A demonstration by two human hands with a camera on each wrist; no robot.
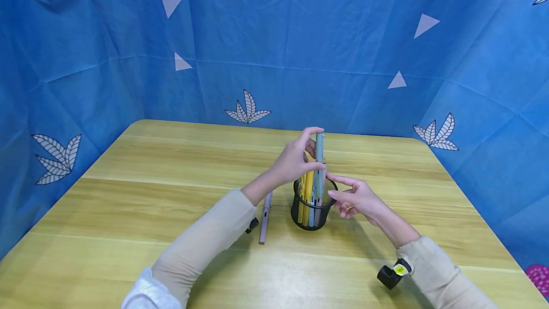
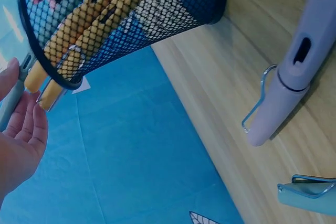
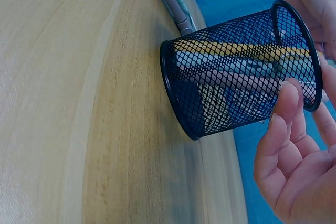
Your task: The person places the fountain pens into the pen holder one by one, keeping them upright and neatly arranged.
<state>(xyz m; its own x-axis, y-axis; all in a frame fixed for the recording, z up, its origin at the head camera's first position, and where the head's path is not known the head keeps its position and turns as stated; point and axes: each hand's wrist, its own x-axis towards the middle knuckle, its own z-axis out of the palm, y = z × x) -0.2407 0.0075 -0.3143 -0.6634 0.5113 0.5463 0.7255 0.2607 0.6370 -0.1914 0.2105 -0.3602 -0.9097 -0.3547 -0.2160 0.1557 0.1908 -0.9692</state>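
My left hand (image 1: 295, 160) pinches a teal pen (image 1: 319, 148) between thumb and fingers. The pen stands upright, its lower part inside a black mesh pen cup (image 1: 315, 221). Yellow pens (image 1: 308, 186) and a pinkish pen (image 1: 324, 171) stand in the cup too. At the cup's right side, my right hand (image 1: 358, 199) holds the rim, the thumb on the near mesh and the index finger reaching past the rim. In the right wrist view, the other fingers of that right hand (image 3: 299, 166) are bent below the thumb.
A lavender pen (image 1: 265, 218) lies on the wooden table (image 1: 141, 194) left of the cup. Near it in the left wrist view lies another teal pen (image 2: 307, 198), which my left arm hides from the head view. A blue patterned cloth (image 1: 283, 37) hangs around the table.
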